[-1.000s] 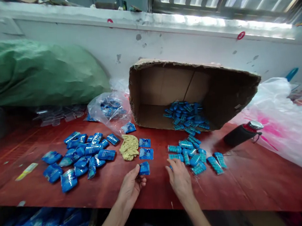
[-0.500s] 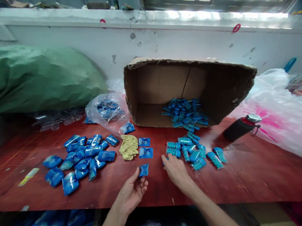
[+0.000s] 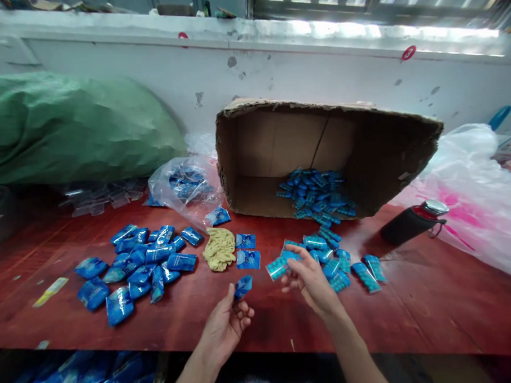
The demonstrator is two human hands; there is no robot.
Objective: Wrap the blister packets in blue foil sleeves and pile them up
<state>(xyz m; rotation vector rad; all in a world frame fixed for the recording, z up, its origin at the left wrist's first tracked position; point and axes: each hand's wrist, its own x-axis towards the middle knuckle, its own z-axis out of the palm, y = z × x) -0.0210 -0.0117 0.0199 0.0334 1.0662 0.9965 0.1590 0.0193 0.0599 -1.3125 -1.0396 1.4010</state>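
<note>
My left hand [image 3: 225, 325] is closed, pinching a small blue printed card [image 3: 243, 286] between thumb and fingers; the card bends slightly. My right hand [image 3: 312, 285] grips a clear pack of turquoise balls [image 3: 276, 268] by its right end, just over the table. Right behind that hand lies a loose group of similar packs [image 3: 326, 253], with two more [image 3: 365, 276] apart on the right. Two flat blue cards [image 3: 248, 259] rest between the hands, farther back. A crumpled yellowish cloth-like thing [image 3: 219, 249] sits left of them.
A cardboard box [image 3: 274, 140] on its side holds many packs. Filled blue pouches [image 3: 159, 253] are heaped on the left, before a clear bag [image 3: 187, 186] and a green sack [image 3: 75, 129]. A black bottle [image 3: 409, 224] and white plastic bags [image 3: 484, 187] stand right.
My right hand has picked up a pack of turquoise balls from the table and turned toward the left hand. My left hand still holds the blue card. The view has shifted slightly.
</note>
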